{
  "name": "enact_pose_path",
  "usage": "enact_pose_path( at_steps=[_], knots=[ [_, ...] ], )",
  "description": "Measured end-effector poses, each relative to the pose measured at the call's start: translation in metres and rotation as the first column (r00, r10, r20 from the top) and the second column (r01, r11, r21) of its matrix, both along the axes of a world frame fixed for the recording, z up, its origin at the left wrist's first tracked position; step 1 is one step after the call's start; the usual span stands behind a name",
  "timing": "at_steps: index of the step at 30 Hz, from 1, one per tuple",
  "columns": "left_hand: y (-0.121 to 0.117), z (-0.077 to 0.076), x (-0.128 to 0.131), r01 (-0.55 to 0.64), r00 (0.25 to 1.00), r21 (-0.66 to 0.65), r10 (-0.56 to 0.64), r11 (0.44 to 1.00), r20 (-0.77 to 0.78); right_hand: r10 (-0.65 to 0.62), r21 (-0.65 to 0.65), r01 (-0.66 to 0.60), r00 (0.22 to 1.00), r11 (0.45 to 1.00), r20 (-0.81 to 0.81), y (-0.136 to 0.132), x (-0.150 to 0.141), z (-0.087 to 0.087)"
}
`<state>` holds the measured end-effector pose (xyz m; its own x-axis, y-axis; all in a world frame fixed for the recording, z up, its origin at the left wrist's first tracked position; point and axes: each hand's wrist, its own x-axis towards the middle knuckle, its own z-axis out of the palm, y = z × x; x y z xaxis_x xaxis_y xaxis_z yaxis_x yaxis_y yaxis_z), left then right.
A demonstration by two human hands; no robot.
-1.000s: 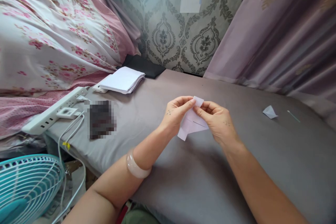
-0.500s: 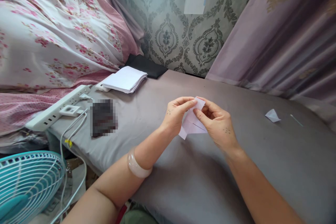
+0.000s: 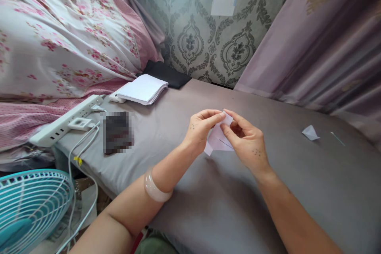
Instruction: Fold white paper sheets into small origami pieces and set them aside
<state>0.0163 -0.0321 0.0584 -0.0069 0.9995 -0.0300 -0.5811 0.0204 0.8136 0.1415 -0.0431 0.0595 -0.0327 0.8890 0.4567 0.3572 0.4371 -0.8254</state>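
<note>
Between my two hands is a partly folded sheet of white paper [image 3: 218,141], held above the grey-covered surface [image 3: 178,127]. My left hand [image 3: 200,127] pinches its upper left part, thumb along the top fold. My right hand [image 3: 246,137] grips the right side, its thumb pressed on the paper just below the left thumb. A dark line shows on the lower part of the sheet, and a small flap sticks out at its lower left. The fingers behind the paper are mostly hidden. Off to the right lies a small folded paper piece [image 3: 310,132].
A thin light stick [image 3: 337,138] lies far right. A paper stack [image 3: 144,88] rests near a black flat item [image 3: 169,74] at the back. On the left are a blurred-out dark object [image 3: 118,133], a power strip [image 3: 67,121] with white cables, and a turquoise fan [image 3: 32,210].
Almost nothing differs. The whole view has shifted very slightly, and both hands keep the same hold on the paper.
</note>
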Motion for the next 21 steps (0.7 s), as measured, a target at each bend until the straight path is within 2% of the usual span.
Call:
enact_pose_path(
  at_steps=[7,13,21],
  knots=[
    [-0.0007,-0.0001,-0.0004,0.015,1.000,0.016,-0.015,1.000,0.018,-0.044,0.163,0.018,0.986,0.986,0.160,-0.0030,0.0000,-0.0035],
    [0.0000,-0.0014,-0.0014,-0.012,1.000,0.050,0.012,0.999,-0.004,-0.102,0.338,-0.014,0.940,0.941,0.325,-0.0055,-0.0005,-0.0016],
    [0.0018,-0.0033,-0.0019,-0.028,0.999,0.054,0.030,0.998,-0.038,-0.209,0.423,-0.014,0.854,0.906,0.476,-0.0067,0.0015,-0.0047]
  ],
)
